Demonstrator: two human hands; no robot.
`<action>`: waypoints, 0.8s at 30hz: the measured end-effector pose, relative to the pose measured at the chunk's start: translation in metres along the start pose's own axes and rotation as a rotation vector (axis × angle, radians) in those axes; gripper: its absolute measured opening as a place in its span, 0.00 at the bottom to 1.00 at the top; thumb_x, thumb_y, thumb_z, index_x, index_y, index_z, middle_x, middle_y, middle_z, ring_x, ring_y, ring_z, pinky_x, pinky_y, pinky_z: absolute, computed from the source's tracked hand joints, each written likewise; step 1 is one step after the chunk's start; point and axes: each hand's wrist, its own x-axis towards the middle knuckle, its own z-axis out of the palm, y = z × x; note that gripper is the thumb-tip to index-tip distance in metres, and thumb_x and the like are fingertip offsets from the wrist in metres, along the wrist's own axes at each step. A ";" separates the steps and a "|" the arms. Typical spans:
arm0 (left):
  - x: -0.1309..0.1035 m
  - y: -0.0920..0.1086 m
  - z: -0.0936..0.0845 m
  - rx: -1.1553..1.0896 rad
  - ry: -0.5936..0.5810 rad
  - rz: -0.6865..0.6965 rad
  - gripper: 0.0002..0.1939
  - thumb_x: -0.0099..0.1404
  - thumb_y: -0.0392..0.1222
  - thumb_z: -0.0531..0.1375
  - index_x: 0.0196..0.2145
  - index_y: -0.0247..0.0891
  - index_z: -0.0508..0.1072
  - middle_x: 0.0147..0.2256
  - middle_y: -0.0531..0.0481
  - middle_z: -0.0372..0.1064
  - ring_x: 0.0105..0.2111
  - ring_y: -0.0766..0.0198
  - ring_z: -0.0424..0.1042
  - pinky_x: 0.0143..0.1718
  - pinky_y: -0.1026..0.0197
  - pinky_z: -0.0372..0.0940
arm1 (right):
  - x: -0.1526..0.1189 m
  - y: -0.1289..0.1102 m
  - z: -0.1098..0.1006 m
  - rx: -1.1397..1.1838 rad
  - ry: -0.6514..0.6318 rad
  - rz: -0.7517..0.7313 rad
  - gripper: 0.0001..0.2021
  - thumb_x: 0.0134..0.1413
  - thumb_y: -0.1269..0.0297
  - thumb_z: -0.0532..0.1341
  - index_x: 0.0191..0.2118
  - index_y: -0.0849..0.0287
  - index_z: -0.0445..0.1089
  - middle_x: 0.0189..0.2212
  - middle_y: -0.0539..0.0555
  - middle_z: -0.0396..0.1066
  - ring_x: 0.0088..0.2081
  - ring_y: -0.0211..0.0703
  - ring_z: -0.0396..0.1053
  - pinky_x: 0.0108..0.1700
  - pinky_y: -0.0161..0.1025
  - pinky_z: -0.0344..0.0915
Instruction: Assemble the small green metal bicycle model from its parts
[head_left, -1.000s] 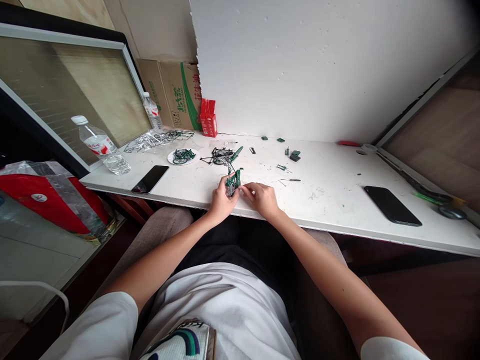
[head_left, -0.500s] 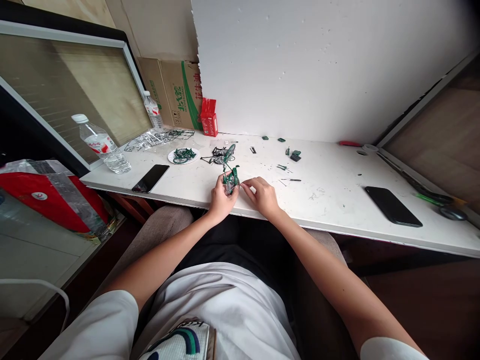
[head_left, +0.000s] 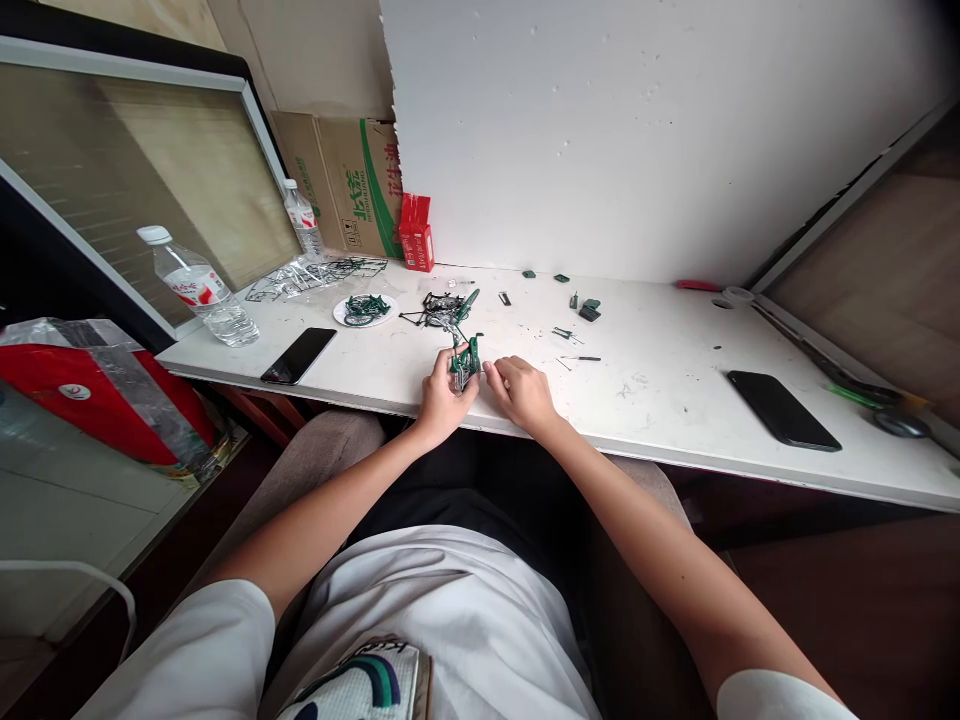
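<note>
My left hand (head_left: 444, 395) is closed around a small green model bicycle (head_left: 466, 362) with thin silvery parts, held tilted just above the table's front edge. To its right, my right hand (head_left: 523, 392) has thumb and forefinger pinched together, a short gap from the model. Whatever lies between those fingertips is too small to make out. Just behind the model lies a cluster of black and green frame parts (head_left: 444, 310). A white plate (head_left: 391, 318) at its left bears a similar green model bicycle (head_left: 365, 309) with spoked wheels.
On the white table (head_left: 652, 350), a thin dark-handled tool (head_left: 588, 358) and green pieces (head_left: 590, 310) lie right of my hands. Black phones lie left (head_left: 300, 356) and right (head_left: 784, 410). Water bottles (head_left: 206, 300), black part frames (head_left: 345, 268) and a red box (head_left: 416, 235) stand or lie back left.
My right hand's fingertips have drawn slightly away from the model, widening the gap. My left hand still grips the model, turned a little. The whole view has shifted slightly.
</note>
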 end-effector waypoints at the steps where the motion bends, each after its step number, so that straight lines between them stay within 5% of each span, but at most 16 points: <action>1: 0.000 0.001 0.000 -0.014 0.004 -0.008 0.27 0.67 0.39 0.67 0.62 0.41 0.69 0.41 0.46 0.81 0.34 0.61 0.81 0.35 0.64 0.74 | 0.000 -0.001 -0.001 0.026 0.013 -0.010 0.20 0.79 0.51 0.51 0.36 0.56 0.70 0.32 0.55 0.74 0.35 0.45 0.69 0.33 0.40 0.55; 6: 0.002 0.000 0.000 -0.041 0.033 -0.044 0.28 0.65 0.39 0.68 0.61 0.40 0.69 0.41 0.45 0.81 0.35 0.60 0.82 0.38 0.62 0.75 | 0.000 0.000 0.000 0.030 0.048 -0.079 0.16 0.79 0.53 0.52 0.43 0.56 0.71 0.38 0.57 0.77 0.42 0.47 0.71 0.34 0.40 0.58; 13: 0.000 0.000 0.002 -0.022 -0.011 -0.007 0.27 0.65 0.39 0.68 0.60 0.40 0.70 0.38 0.47 0.81 0.35 0.59 0.82 0.38 0.62 0.75 | -0.002 0.006 0.010 -0.140 0.077 -0.046 0.26 0.80 0.48 0.47 0.33 0.57 0.70 0.28 0.56 0.71 0.28 0.43 0.65 0.29 0.40 0.50; 18: -0.001 0.001 0.001 -0.025 -0.034 -0.004 0.27 0.65 0.40 0.68 0.61 0.40 0.70 0.44 0.44 0.82 0.37 0.59 0.82 0.41 0.61 0.76 | -0.002 0.004 0.006 -0.124 0.029 -0.002 0.30 0.80 0.47 0.44 0.28 0.56 0.67 0.23 0.55 0.70 0.23 0.42 0.63 0.29 0.41 0.47; 24: 0.003 -0.003 0.001 -0.114 0.017 -0.041 0.28 0.67 0.41 0.67 0.63 0.38 0.67 0.48 0.41 0.81 0.44 0.56 0.83 0.47 0.57 0.78 | -0.002 -0.001 0.000 0.026 0.044 -0.055 0.18 0.78 0.51 0.51 0.44 0.57 0.72 0.36 0.56 0.77 0.35 0.44 0.72 0.33 0.38 0.57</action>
